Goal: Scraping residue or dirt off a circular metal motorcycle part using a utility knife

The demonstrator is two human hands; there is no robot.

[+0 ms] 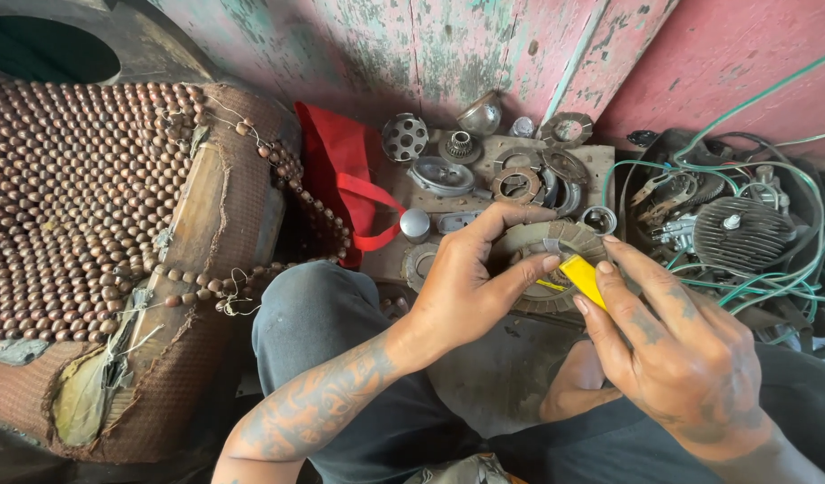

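- Leftward of both hands lies a worn seat [99,224] covered in a mat of round brown wooden beads, its torn edge showing padding and loose strings.
- Beyond the hands, a weathered wooden board [600,161] carries dull metal parts: toothed rings, a perforated hub [404,137], a domed cap [482,115].
- Right of the right hand sits a finned round engine piece [744,235] tangled in thin green wires [771,287].
- Behind the left hand, a red fabric bag [341,170] leans on the peeling pink-green wall.
- Between the hands is a ribbed, greyish clutch disc [556,269], round and ridged at the rim.
- Left hand [470,282] curls around the disc's near edge, thumb pressed on its face.
- Right hand [672,345] pinches a small flat yellow tool [583,278] with its fingertips, touching the disc's centre.
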